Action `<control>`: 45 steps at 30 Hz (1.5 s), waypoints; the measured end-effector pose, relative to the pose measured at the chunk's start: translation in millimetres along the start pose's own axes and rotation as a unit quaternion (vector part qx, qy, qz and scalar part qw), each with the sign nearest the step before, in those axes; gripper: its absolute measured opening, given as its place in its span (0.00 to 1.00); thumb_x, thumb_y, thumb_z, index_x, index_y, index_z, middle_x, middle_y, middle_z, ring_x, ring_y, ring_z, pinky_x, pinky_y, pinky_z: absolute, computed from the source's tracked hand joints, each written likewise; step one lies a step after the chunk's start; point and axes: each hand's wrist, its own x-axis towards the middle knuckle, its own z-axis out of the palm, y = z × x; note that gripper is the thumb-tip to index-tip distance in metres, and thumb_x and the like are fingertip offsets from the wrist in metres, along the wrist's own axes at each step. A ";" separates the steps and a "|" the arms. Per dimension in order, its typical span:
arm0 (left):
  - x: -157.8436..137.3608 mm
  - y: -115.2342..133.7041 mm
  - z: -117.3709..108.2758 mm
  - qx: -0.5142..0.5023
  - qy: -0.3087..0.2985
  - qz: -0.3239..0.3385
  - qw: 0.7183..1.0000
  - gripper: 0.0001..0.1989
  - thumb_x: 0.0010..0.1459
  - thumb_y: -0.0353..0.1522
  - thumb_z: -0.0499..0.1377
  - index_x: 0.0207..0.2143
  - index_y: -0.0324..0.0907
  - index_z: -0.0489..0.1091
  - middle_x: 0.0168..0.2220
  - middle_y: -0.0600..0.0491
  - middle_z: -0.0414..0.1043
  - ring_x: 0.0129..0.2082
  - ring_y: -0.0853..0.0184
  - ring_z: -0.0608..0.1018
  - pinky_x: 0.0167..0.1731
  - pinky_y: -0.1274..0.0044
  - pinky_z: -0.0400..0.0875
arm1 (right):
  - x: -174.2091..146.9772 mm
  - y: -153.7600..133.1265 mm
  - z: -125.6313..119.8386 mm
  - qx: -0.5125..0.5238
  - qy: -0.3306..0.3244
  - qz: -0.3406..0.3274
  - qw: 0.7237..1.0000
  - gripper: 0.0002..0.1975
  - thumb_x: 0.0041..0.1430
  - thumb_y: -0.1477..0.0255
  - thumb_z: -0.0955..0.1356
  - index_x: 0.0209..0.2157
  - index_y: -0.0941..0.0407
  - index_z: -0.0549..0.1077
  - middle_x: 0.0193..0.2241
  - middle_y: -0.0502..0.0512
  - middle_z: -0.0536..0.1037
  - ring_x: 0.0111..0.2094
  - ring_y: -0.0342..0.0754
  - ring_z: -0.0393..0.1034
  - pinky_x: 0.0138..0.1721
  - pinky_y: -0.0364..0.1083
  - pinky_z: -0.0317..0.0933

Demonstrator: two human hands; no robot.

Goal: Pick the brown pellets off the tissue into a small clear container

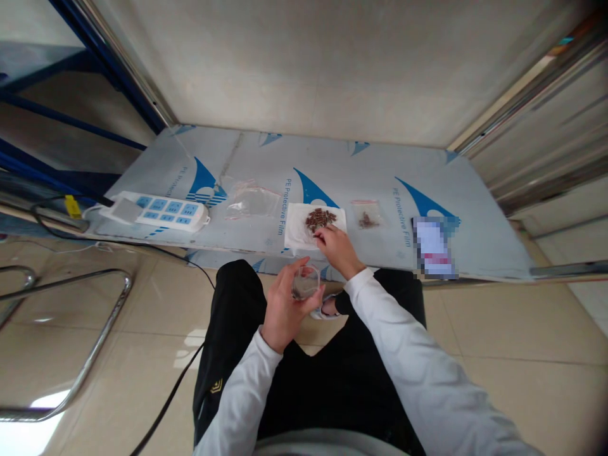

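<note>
My left hand (287,301) is wrapped round a small clear round cup (306,283), held just off the shelf's front edge above my lap. My right hand (335,247) reaches over a white square sheet or tray (295,235), its thumb and fingertips closed together at the near edge of a heap of small reddish-brown pieces (321,218). Whatever lies between those fingertips is too small to make out. To the right of the white square lies a small clear zip bag (365,215) with some brown bits inside.
A metal shelf (256,152) with printed protective film spans the front. On it are a white power strip (166,211) at left, crumpled clear plastic bags (251,201), and a blurred phone (433,248) at right. A tubular metal chair frame (102,342) stands at lower left; a black cable (166,399) hangs nearby.
</note>
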 end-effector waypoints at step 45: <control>2.4 0.2 -1.8 -0.009 -0.014 0.007 1.000 0.25 0.53 0.30 0.65 0.53 0.44 0.65 0.39 0.52 0.77 0.39 0.64 0.80 0.44 0.71 0.75 | -49.1 -21.3 -59.8 0.211 0.094 -0.048 0.972 0.07 0.61 0.70 0.68 0.38 0.55 0.78 0.33 0.53 0.81 0.33 0.46 0.76 0.38 0.45 0.68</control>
